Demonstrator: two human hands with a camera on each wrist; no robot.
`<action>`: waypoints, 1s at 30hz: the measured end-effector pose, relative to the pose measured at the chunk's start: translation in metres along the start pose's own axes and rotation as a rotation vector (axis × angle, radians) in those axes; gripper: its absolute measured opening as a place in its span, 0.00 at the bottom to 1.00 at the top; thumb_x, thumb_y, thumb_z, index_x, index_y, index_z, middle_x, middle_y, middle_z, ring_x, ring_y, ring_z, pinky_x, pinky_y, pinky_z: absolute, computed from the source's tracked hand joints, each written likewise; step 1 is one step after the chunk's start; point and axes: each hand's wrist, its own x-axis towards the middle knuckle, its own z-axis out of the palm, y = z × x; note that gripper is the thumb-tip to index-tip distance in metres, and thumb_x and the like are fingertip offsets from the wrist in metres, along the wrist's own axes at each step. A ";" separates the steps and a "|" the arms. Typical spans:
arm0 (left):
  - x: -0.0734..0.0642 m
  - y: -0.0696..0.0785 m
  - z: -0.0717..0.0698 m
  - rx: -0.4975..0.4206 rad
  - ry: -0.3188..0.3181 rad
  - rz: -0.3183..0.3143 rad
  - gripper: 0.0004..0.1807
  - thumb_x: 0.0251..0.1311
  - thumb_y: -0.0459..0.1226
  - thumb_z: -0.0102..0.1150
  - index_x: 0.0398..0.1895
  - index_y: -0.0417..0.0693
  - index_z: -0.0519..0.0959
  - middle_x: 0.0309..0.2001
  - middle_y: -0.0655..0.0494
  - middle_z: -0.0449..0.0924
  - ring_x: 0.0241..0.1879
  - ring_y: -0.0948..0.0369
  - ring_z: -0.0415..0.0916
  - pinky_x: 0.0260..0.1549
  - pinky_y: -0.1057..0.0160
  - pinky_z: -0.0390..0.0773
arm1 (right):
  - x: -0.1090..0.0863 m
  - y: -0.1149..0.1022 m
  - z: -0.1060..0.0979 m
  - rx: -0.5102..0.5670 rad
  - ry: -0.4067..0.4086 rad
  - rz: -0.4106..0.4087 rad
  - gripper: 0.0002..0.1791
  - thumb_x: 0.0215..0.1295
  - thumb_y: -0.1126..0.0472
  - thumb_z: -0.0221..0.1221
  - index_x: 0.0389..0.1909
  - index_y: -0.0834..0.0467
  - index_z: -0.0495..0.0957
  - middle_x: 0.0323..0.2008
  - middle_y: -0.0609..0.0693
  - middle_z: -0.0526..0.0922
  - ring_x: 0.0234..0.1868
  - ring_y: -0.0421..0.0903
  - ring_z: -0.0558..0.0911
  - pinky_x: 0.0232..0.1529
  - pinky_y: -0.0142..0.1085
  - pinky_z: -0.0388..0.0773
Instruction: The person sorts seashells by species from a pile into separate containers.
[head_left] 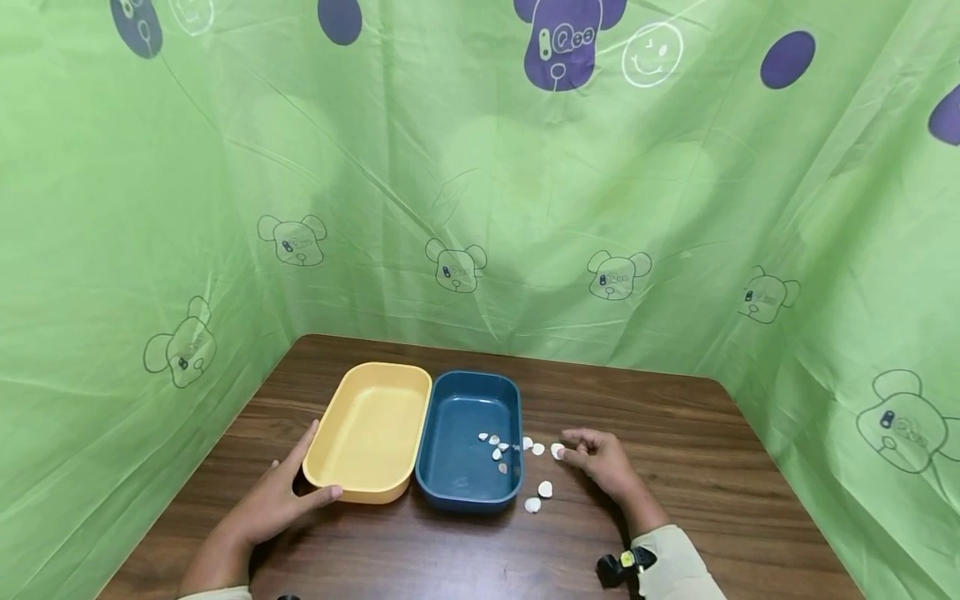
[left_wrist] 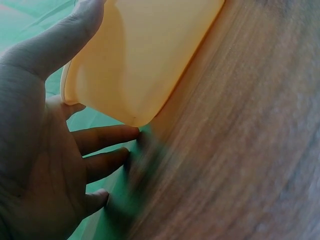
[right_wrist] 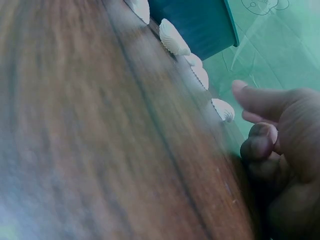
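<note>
My left hand (head_left: 273,500) touches the near left corner of a yellow tray (head_left: 318,479), its thumb along the near side and its fingers spread along the left side. In the left wrist view, the lower fingers of that hand (left_wrist: 55,165) are nearly straight. My right hand (head_left: 607,467) is beside a small white seashell (head_left: 557,451) on the table. The thumb tip is close to that ribbed shell (right_wrist: 223,110) in the right wrist view, with the other fingers loosely curled. A dark blue tray (head_left: 450,487) holds several shells (head_left: 493,440).
The trays stand side by side on a brown wooden table (head_left: 645,408). Several more shells lie right of the blue tray, including one nearer the front (head_left: 532,505). A green patterned curtain (head_left: 480,192) surrounds the table at the back and sides.
</note>
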 end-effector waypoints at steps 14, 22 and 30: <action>-0.001 -0.002 0.001 0.001 -0.013 -0.047 0.66 0.64 0.54 0.75 0.92 0.65 0.37 0.86 0.31 0.54 0.78 0.13 0.44 0.70 0.10 0.46 | -0.001 0.002 -0.001 -0.033 -0.056 -0.057 0.24 0.62 0.66 0.77 0.57 0.72 0.86 0.23 0.44 0.68 0.24 0.34 0.67 0.31 0.26 0.67; -0.002 -0.002 0.000 -0.003 -0.001 -0.026 0.66 0.64 0.53 0.76 0.93 0.64 0.38 0.86 0.30 0.54 0.79 0.14 0.45 0.72 0.12 0.45 | 0.002 0.000 0.003 -0.070 -0.038 -0.029 0.20 0.60 0.68 0.78 0.53 0.69 0.89 0.21 0.43 0.68 0.23 0.33 0.67 0.30 0.27 0.67; -0.001 -0.001 0.001 0.000 0.002 -0.017 0.65 0.64 0.53 0.75 0.93 0.64 0.38 0.86 0.31 0.53 0.78 0.13 0.46 0.72 0.11 0.45 | 0.002 -0.002 0.008 -0.098 0.015 0.003 0.17 0.59 0.70 0.78 0.49 0.68 0.90 0.18 0.43 0.66 0.21 0.35 0.65 0.27 0.28 0.64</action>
